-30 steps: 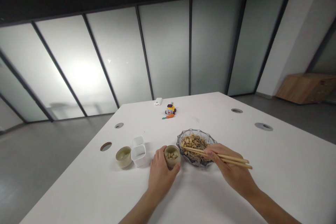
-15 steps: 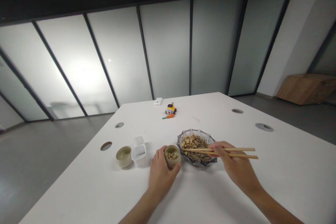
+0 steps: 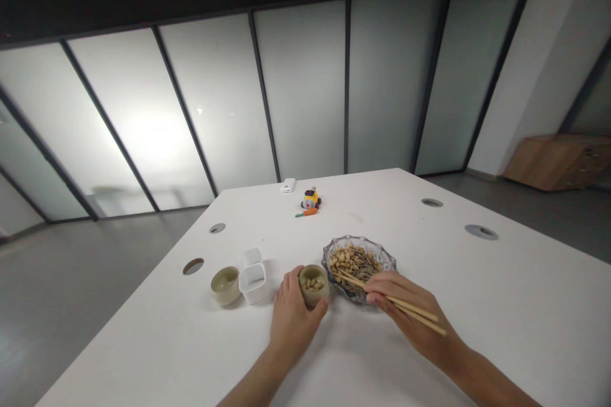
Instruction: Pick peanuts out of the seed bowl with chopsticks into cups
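My left hand [image 3: 294, 311] is wrapped round a small beige cup [image 3: 314, 298] on the table, with several pale nuts, perhaps peanuts, inside it. To its right stands a scalloped glass bowl [image 3: 387, 261], holding pale peanut-like nuts [image 3: 344, 258] and dark striped sunflower seeds [image 3: 365, 265]. A pair of wooden chopsticks [image 3: 410, 309] is gripped in my right hand [image 3: 410, 305] over the bowl's near right rim. Their tips reach down among the nuts and seeds on the left side of the bowl. Whether anything is pinched between the tips is too small to tell.
Left of my left hand are a second beige cup [image 3: 225, 292] and a white plastic two-part container [image 3: 252, 283]. Farther back lie an orange toy carrot [image 3: 309, 212], a yellow toy vehicle [image 3: 311, 198] and a white box-like device [image 3: 288, 186]. The white table [image 3: 157, 343] has several round holes.
My right hand has come nearer to me, and the chopsticks have swung from nearly level to slanting, their rear ends now lower. The left hand and cup have stayed put.
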A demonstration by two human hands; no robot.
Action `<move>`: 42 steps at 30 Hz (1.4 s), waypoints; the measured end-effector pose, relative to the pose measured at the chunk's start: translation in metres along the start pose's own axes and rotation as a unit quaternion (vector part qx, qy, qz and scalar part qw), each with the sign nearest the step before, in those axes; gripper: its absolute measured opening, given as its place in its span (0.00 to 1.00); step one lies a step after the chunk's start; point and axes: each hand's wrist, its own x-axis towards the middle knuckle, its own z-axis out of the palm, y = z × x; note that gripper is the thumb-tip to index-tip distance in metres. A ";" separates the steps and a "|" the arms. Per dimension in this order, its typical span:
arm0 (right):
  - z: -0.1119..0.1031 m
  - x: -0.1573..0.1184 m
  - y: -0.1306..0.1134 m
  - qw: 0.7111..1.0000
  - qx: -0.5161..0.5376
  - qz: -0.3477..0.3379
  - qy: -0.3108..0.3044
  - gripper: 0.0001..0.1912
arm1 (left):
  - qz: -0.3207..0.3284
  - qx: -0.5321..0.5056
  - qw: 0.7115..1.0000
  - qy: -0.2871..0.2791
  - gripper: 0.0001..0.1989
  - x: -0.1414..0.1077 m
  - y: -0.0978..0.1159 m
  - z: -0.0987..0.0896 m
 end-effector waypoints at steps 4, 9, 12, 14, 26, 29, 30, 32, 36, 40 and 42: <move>0.000 0.002 -0.002 0.999 -0.009 -0.032 -0.005 0.08 | -0.001 -0.004 1.000 -0.001 0.32 0.000 0.001 -0.001; 0.000 0.004 -0.005 0.999 -0.021 -0.023 -0.018 0.10 | 0.001 -0.003 1.000 0.001 0.31 0.000 0.002 0.000; -0.001 0.003 -0.004 1.000 -0.015 -0.021 0.000 0.10 | 0.003 -0.002 1.000 0.002 0.31 0.000 0.001 0.000; -0.002 0.002 -0.002 1.000 -0.016 -0.009 0.023 0.09 | 0.002 -0.001 1.000 -0.001 0.31 0.000 0.001 0.000; 0.005 0.000 -0.014 0.993 -0.012 -0.026 0.115 0.07 | -0.003 -0.005 1.000 -0.010 0.32 -0.001 0.003 -0.001; 0.007 -0.002 -0.025 0.995 0.004 -0.064 0.078 0.06 | 0.002 -0.006 1.000 -0.009 0.31 -0.002 0.003 -0.001; 0.006 -0.002 -0.026 0.995 -0.001 -0.065 0.080 0.07 | 0.001 -0.005 1.000 -0.007 0.31 -0.002 0.003 -0.001; 0.000 0.001 -0.026 0.993 -0.026 -0.051 0.107 0.09 | -0.001 -0.004 1.000 -0.008 0.32 -0.001 0.003 -0.001; -0.015 0.008 -0.014 0.986 -0.073 0.000 0.150 0.14 | -0.008 -0.003 1.000 -0.009 0.32 -0.001 0.004 -0.002; -0.017 0.010 -0.003 0.992 -0.055 0.044 0.105 0.17 | -0.007 -0.005 1.000 -0.006 0.31 0.000 0.003 -0.002; -0.013 0.009 -0.001 0.994 -0.039 0.066 0.074 0.16 | -0.005 -0.005 1.000 -0.006 0.32 0.000 0.002 -0.002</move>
